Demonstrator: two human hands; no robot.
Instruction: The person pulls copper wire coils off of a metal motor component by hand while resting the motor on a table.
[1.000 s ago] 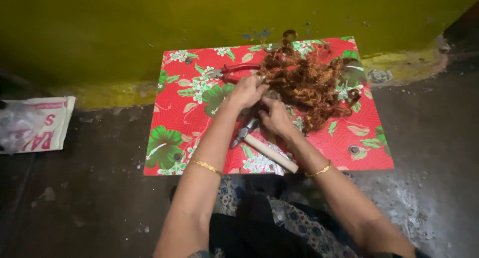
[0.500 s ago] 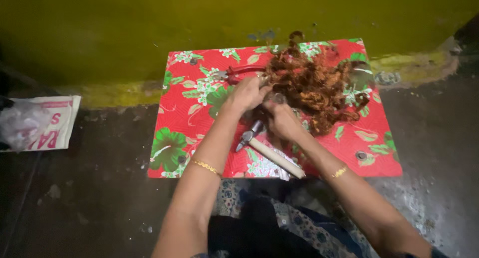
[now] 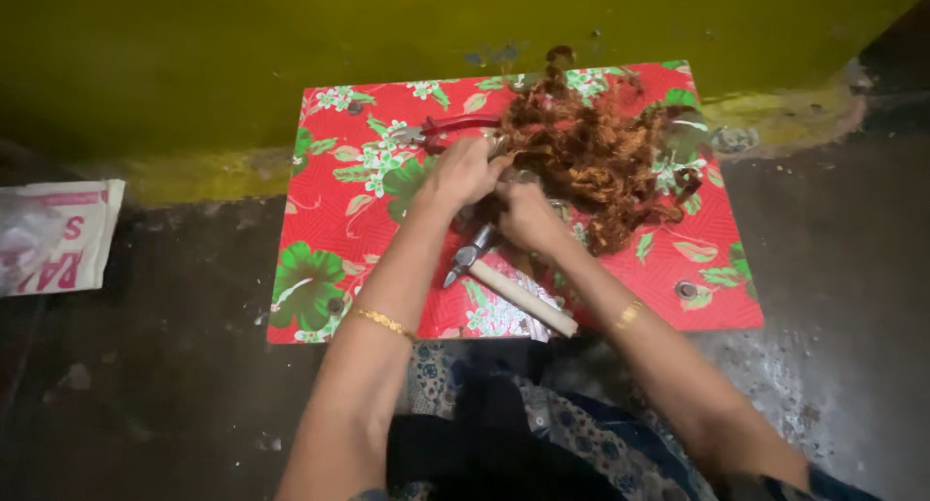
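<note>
While both hands meet at the near-left edge of a heap of reddish-brown tangled fibre (image 3: pixel 601 162), the fibre itself lies on the far right part of a low tabletop (image 3: pixel 320 230) covered in red cloth with green and white flowers. The left hand (image 3: pixel 463 172) is curled against the edge of the heap, its fingers bent inward and apparently pinching a tuft, though exactly what they enclose is hidden by the knuckles. The right hand (image 3: pixel 523 213) sits just beside it, touching it, fingers closed down into the same edge of the heap; how tightly cannot be told.

Judging by its look, the fibre is light, soft and springy, loosely matted, so it should pull apart in strands rather than lift as one mass; a hold on a small tuft at the heap's edge seems best.

On the near side of the heap lies a hammer (image 3: pixel 509 288) with a pale wooden handle, its head close to the right hand. On the heap's left side, red-handled pliers (image 3: pixel 455 128) rest on the cloth. Well to the left of the heap, on the dark floor (image 3: pixel 145 394), lies a white plastic bag (image 3: pixel 58 234). Beyond the heap rises a yellow-green wall (image 3: pixel 291 46).
</note>
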